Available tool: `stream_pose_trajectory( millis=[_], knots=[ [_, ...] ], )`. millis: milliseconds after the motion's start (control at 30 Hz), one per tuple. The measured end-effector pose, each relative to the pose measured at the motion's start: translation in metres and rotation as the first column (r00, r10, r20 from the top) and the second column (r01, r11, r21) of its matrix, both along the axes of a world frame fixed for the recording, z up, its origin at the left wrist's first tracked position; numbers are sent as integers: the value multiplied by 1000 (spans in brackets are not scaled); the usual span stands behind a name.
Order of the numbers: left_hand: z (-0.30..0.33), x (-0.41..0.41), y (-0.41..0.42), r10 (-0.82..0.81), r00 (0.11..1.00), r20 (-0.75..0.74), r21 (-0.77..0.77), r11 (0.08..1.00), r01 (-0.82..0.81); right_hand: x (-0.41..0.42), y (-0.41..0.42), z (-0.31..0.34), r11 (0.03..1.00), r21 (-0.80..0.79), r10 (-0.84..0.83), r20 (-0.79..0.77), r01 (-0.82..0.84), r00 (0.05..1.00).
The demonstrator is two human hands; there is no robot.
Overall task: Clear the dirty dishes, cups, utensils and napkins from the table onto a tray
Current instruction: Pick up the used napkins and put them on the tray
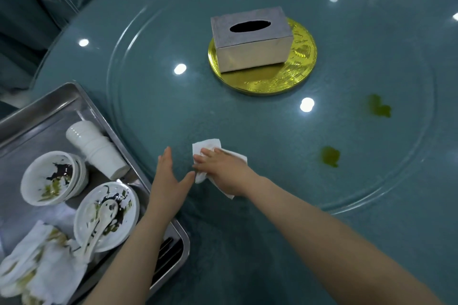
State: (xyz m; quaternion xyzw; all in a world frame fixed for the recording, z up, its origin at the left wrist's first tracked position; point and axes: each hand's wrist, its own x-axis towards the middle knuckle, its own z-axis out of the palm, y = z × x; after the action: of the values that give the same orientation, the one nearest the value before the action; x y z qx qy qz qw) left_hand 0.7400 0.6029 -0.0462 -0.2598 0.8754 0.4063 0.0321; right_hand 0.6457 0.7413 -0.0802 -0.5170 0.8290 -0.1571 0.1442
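On the tray (49, 106) at my left sit the stacked bowls (49, 178), the cups (96, 148) lying on their side, a plate (106, 215) with spoons (99, 220), and soiled napkins (42, 262), so most of the clearing looks done. On the bench (247, 242), my right hand (223, 171) presses flat, fingers straight, on the one white napkin (208, 146) left near me. My left hand (168, 181) lies open just beside it, fingers straight and together, thumb spread, holding nothing. Two green smears (329, 156) remain further right. I judge this napkin is the last piece to move across; the tissue box (250, 39) on its gold disc (297, 67) probably stays.
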Motion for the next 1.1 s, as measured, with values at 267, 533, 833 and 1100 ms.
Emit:
stream_pose_trajectory(
  millis=[267,533,833,1100],
  knots=[
    [12,13,17,-14,1000,15,18,1000,14,55,69,5,992,-67,-99,96,105,990],
    [-7,11,62,-167,980,112,57,985,161,83,166,10,934,-25,-354,99,358,930],
    [-15,12,122,-370,884,287,-51,915,400,83,232,12,709,-90,-669,228,699,707],
    [-14,15,138,-465,842,274,-29,871,491,81,230,-3,545,-90,-818,162,834,552]
  ],
)
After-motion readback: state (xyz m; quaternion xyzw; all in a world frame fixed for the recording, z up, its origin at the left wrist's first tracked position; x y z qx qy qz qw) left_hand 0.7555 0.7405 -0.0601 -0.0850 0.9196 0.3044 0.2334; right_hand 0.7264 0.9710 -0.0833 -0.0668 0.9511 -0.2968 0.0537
